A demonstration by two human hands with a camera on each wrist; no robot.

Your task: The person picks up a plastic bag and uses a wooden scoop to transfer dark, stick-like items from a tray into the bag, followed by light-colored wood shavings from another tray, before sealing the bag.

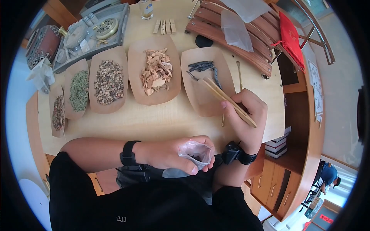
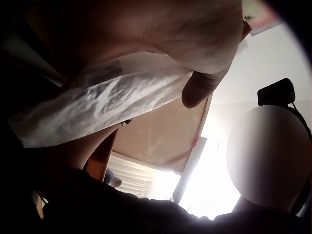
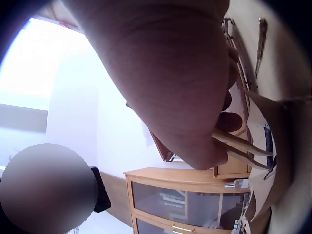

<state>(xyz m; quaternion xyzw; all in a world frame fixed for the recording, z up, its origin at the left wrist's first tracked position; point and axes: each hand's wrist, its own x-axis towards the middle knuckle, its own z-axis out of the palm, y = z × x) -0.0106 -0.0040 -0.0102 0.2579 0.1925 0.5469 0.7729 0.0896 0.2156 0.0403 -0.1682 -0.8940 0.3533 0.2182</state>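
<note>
My right hand (image 1: 249, 115) pinches wooden tweezers (image 1: 227, 101), their tips over the rightmost paper tray (image 1: 192, 96), at a dark strip near its left side. More dark strips (image 1: 201, 66) lie in that tray. In the right wrist view the tweezer tips (image 3: 265, 161) touch or nearly touch a dark strip (image 3: 268, 139). My left hand (image 1: 185, 154), low in front of my body, holds a clear plastic bag (image 1: 188, 149) with its mouth open upward and some dark pieces inside. The bag (image 2: 107, 97) hangs from the left hand (image 2: 195, 39) in the left wrist view.
Left of that tray stand paper trays with pale chips (image 1: 157, 71), brown bits (image 1: 109, 82), green herb (image 1: 79, 90) and a dark mix (image 1: 58, 113). Clothespins (image 1: 165, 27), a glass (image 1: 146, 9), a grey tray (image 1: 125, 23) and a wooden rack (image 1: 231, 34) stand behind. A thin tool (image 1: 239, 75) lies right.
</note>
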